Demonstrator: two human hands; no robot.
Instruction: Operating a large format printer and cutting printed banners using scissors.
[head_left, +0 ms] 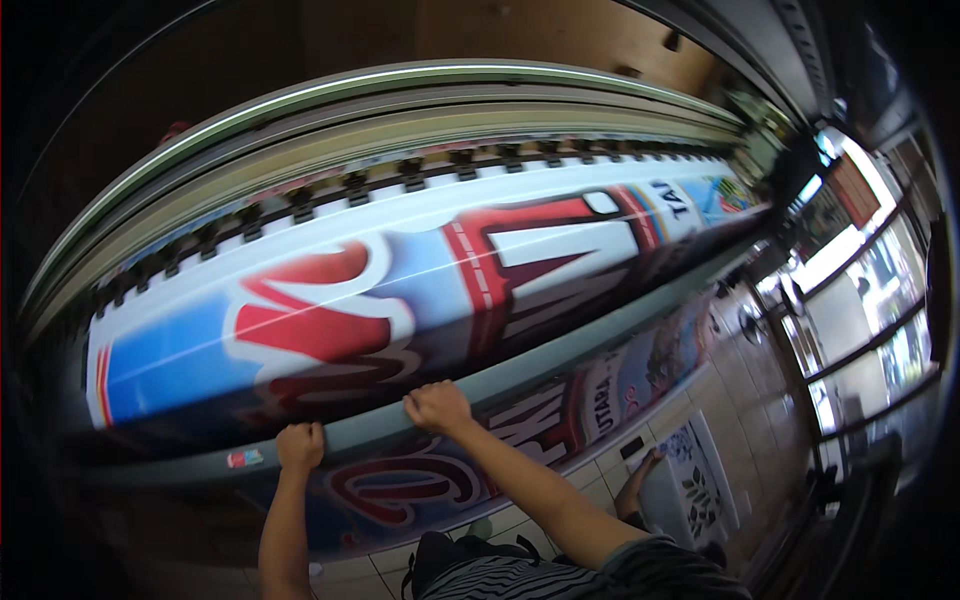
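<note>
A long grey bar (590, 340) runs across the front of a large-format printer. My left hand (300, 447) is closed over it, fingers wrapped round its top, close to a small red-and-blue sticker (243, 458). Further right, my right hand (438, 407) grips the same bar, its arm stretched out from the lower right. Just beyond both hands, a printed banner (430, 265) in blue, red and white slopes down from the machine and passes behind the bar. Below the bar, more of the printed banner (545, 420) shows, hanging near the floor.
A row of dark clamps (357, 187) lines the printer's edge above the banner. At lower right, another person's hand (650, 462) is by a pale box with a leaf pattern (700, 490) on the tiled floor (755, 430). Bright glass doors (880, 345) stand at the right.
</note>
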